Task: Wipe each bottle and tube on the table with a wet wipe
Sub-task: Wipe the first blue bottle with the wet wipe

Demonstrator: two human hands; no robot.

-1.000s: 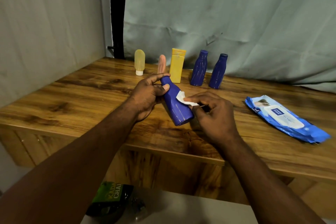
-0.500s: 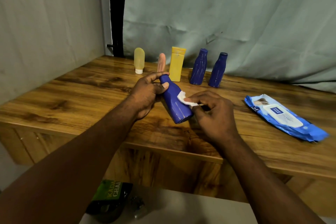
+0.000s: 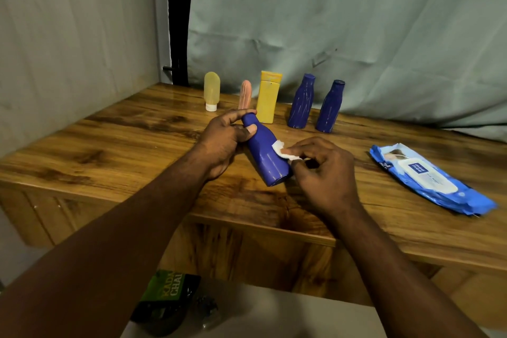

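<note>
My left hand (image 3: 223, 136) grips the neck of a dark blue bottle (image 3: 264, 153), held tilted above the wooden table (image 3: 109, 151) with its base toward me. My right hand (image 3: 319, 170) pinches a small white wet wipe (image 3: 282, 149) against the bottle's right side. Along the back stand a pale yellow tube (image 3: 211, 90), a pink tube (image 3: 245, 94), a yellow bottle (image 3: 269, 96) and two more dark blue bottles (image 3: 301, 101) (image 3: 330, 106), all upright.
A blue pack of wet wipes (image 3: 428, 178) lies flat on the right of the table. A grey cloth hangs behind the table and a wall closes the left side. Below the front edge sits a green and black packet (image 3: 167, 296) on a white surface.
The wipe and my right fingers have shifted slightly along the bottle's side. My left hand keeps its grip on the neck, and the bottle stays at about the same tilt.
</note>
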